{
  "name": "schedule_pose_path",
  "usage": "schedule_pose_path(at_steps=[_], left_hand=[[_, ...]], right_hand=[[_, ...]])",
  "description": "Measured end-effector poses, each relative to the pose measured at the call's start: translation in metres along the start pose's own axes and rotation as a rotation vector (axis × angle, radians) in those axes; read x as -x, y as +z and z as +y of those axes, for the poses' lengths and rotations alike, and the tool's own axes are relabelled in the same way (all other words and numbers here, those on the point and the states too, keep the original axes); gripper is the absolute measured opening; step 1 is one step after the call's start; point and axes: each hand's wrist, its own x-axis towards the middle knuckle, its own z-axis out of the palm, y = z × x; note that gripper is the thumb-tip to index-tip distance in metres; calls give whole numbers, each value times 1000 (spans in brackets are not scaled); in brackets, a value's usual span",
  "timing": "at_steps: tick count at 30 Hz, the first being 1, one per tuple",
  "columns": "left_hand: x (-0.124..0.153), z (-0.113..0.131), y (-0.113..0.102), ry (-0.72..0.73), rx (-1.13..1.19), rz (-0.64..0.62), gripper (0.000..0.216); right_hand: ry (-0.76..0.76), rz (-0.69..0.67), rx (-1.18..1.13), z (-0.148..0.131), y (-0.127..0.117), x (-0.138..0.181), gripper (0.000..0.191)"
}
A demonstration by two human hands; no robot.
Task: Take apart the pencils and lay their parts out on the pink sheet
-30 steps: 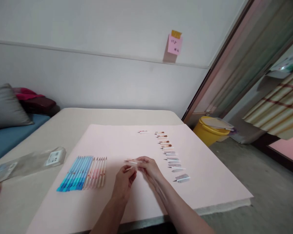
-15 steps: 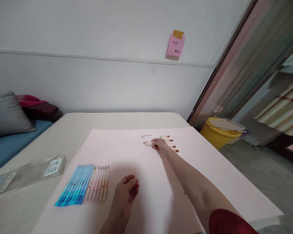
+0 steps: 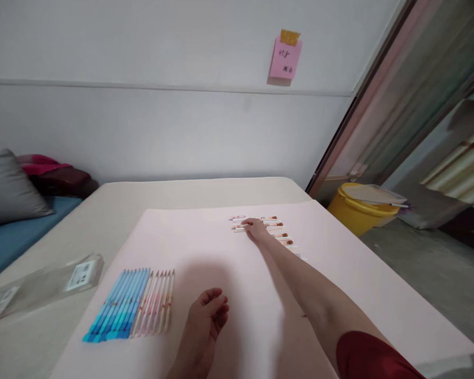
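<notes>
Pen piece lies at the far end of the pink sheet beside a column of similar pieces, under the outstretched right hand, whose grip I cannot tell, while the left hand rests loosely open near the blue pens

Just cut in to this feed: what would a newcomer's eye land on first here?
The right hand, stretched far across the pink sheet, fingertips on a small pen piece beside a column of similar pieces. Next, the neat row of blue pens left of the idle left hand.
</notes>
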Motion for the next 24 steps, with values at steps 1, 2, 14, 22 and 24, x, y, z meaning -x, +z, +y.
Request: schedule_pose_path(at_steps=[1, 2, 14, 22, 24], left_hand=[[0, 0, 0, -4, -3, 8, 25], [0, 0, 0, -8, -5, 16, 25], [4, 0, -3, 6, 25, -23, 22], [5, 2, -6, 16, 37, -38, 22], [5, 4, -7, 20, 46, -41, 22]], right_hand=[[-22, 11, 47, 0, 0, 1, 26], [-42, 22, 92, -1, -1, 2, 26], [-271, 45, 568, -17, 24, 65, 25], [-293, 30, 628, -29, 32, 71, 23], [-299, 19, 605, -36, 31, 78, 21]])
